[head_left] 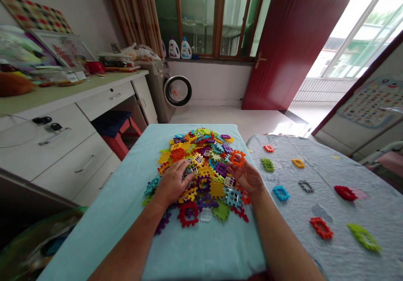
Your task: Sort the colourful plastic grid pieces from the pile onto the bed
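Pieces [217, 190] of bright plastic with bumpy edges are piled in a big heap [201, 180] on a light blue cloth [204, 251]. Yellow, purple, red, green, blue and white are all mixed up in it.

The left hand [174, 180] is laid on the left side of the heap, palm down. Its fingers are spread and a little bent, and its thumb is held apart from them. Small white pieces [198, 159] can be seen right by its fingertips.

The right hand [248, 178] is held at the right side of the heap, partly palm up. An orange piece [242, 157] with a hole in it is pinched by its fingers. Whether the heap is touched by that piece cannot be told.

To the right, more pieces are spread out, well apart, on a gray cloth [317, 167]. A green piece [267, 165], a blue piece [275, 193] and a red piece [327, 234] can be seen there.

At the back, a washing machine [157, 87] is seen with its round door [189, 91] swung out, and bottles [174, 50] are lined up by the window.
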`<state>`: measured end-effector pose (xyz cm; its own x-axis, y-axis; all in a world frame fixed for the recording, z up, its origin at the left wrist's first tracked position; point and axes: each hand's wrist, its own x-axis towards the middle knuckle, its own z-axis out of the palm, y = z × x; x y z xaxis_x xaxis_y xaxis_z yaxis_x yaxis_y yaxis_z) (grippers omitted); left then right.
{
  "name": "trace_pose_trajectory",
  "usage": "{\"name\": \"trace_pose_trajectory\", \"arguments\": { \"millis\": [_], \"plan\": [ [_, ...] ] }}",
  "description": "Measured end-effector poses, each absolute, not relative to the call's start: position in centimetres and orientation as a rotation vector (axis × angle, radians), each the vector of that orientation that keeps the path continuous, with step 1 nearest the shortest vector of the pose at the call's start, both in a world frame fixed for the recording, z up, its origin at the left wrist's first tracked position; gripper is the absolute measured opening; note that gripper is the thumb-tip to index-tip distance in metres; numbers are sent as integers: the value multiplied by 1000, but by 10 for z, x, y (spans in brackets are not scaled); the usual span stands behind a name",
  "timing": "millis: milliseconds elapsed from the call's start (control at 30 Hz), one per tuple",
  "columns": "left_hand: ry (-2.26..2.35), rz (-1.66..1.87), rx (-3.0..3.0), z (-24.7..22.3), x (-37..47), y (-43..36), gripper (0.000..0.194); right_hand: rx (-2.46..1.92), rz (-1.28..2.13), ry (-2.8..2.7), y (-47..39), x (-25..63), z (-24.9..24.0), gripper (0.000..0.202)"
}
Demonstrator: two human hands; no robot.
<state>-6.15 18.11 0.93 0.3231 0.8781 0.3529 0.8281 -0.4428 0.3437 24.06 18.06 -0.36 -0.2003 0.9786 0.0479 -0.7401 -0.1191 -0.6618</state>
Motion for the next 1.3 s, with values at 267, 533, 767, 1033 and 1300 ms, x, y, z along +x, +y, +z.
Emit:
{"name": "trace_pose_trajectory", "arguments": {
  "millis": [267, 533, 767, 1033, 1300],
  "plan": [
    [1573, 796, 2471, 8, -63, 183, 50, -481, 1627, -617, 171, 245, 19, 37],
    [1575, 741, 2476, 8, -65, 184, 56, -622, 1486, -716, 146, 247, 29, 40],
    [1591, 725, 2471, 5, -65, 186, 54, -1265, 643, -1023, 154, 233, 6, 61],
    [1580, 719, 2498, 4, -67, 188, 57, -1405, 276, -1291, 153, 230, 1, 46],
    [1586, 669, 2597, 1, -67, 192, 62, -1447, 233, -1273, 144, 228, 9, 46]
  ]
}}
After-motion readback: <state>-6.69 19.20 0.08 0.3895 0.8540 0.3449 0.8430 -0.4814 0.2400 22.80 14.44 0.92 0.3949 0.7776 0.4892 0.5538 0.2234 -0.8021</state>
